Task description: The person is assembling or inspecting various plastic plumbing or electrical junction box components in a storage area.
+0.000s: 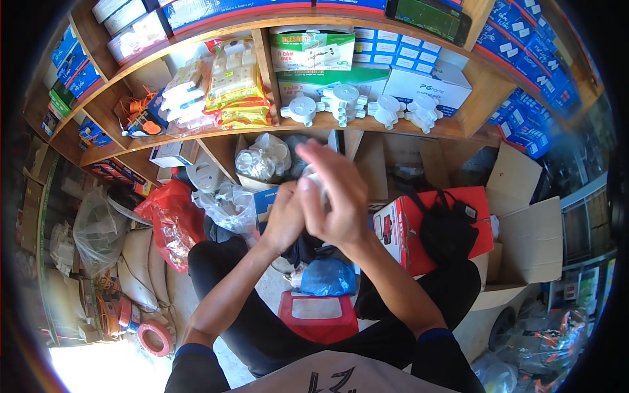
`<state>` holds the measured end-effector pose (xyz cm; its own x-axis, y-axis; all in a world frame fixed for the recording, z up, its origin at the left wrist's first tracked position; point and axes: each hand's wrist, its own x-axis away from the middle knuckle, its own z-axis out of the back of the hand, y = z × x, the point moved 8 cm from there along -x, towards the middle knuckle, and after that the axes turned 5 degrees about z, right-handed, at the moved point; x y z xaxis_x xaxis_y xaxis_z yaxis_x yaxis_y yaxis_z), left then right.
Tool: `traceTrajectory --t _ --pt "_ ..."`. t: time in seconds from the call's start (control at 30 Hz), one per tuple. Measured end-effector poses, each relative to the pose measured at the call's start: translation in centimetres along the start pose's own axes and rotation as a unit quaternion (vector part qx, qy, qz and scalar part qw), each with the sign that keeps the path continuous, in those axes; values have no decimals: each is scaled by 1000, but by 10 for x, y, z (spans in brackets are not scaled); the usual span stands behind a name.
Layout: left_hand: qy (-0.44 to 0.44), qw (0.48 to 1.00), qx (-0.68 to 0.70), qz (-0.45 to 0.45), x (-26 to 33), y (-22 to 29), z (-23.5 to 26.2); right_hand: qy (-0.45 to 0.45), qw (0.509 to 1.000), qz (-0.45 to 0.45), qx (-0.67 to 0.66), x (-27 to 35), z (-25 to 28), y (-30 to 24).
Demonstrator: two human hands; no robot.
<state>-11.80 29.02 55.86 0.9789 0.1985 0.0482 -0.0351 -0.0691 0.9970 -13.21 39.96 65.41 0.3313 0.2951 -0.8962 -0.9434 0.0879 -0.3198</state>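
My left hand (285, 217) and my right hand (341, 200) are held together in front of the shelves, above my lap. The left one is closed, with its fingers mostly hidden. My right hand curves over from the right, its fingertips smeared by motion. Between them shows a bit of something small and whitish (320, 185), too covered to name. Below the hands lie a blue plastic bag (329, 278) and a red container with a pale top panel (318, 313), between my legs. Behind them is an open box holding clear-bagged white parts (263, 159).
White round junction boxes (344, 103) line the shelf edge beside bagged white fittings (234, 78). A phone (429, 23) leans on the upper shelf. At right stand a red box (449, 223) with a black bag on it and an open carton (531, 229). A red bag (171, 219) sits left.
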Motion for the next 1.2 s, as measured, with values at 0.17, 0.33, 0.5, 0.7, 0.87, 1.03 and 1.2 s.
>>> traceTrajectory --t 0.17,0.33,0.5,0.7,0.87,1.03,1.2 --pt "-76 995 36 52 18 -8 -20 10 972 -203 -120 -8 19 33" --pt "77 995 58 -23 1 2 17 -25 999 -9 -27 7 -18 -17" --pt "35 999 33 -7 12 1 -4 43 998 -23 -39 5 -1 -7" --pt "-36 998 -38 -30 29 1 -10 78 971 -190 -119 -4 22 26" --pt "74 995 -34 -53 4 6 13 73 981 -133 -117 13 -10 -5" --pt "15 994 -105 -20 9 -18 -5 82 987 -85 -110 2 6 -3" --pt "-63 995 -66 47 18 -14 -25 88 978 -125 -144 -8 21 10"
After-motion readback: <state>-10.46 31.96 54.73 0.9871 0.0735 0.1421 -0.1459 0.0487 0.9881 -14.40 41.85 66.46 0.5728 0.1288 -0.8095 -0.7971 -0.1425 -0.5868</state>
